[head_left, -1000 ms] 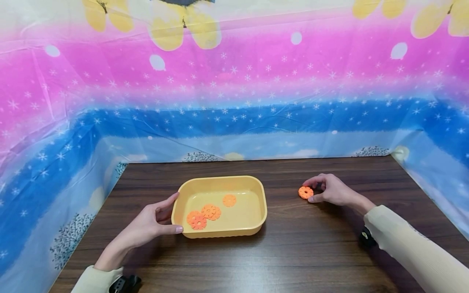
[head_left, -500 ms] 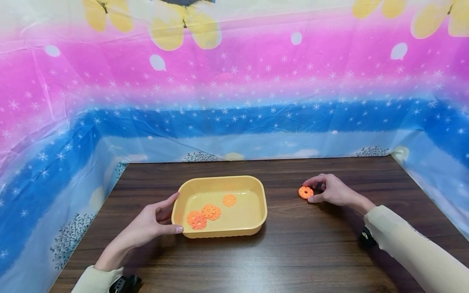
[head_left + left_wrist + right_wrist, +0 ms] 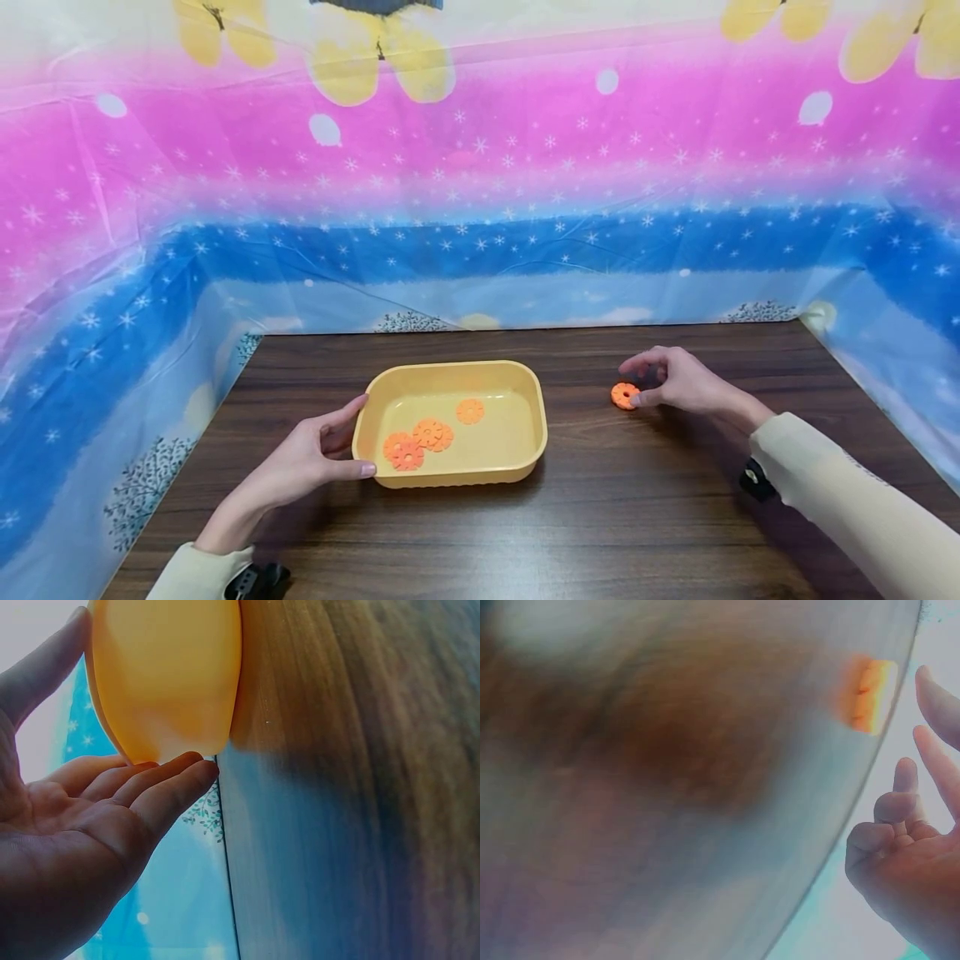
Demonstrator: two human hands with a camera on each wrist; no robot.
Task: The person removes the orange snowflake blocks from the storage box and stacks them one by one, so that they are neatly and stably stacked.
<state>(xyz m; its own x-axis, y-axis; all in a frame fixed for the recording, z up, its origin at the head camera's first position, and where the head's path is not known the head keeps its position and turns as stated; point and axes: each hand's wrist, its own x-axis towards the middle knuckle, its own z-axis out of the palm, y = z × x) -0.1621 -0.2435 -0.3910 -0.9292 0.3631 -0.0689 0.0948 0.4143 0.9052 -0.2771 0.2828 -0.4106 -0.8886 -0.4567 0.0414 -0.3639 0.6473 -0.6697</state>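
Note:
My left hand holds the left end of a yellow plastic basin, thumb at the front corner and fingers along the side. In the left wrist view the fingers lie against the basin's end wall. Several orange notched discs lie inside, mostly overlapping near the front left. On the table to the right is a thick orange notched ring, which looks like a small stack of such discs in the right wrist view. Beside it my right hand has thumb and fingers spread, the thumb overlapping its edge in the head view.
The dark wood-grain table reaches back to a colourful printed cloth, which hangs behind and along both sides. Both wrists wear a black strapped device.
My right hand has loosened its pinch on the orange stack; the fingers have lifted away and the hand has shifted slightly right. The left hand and basin have stayed in place.

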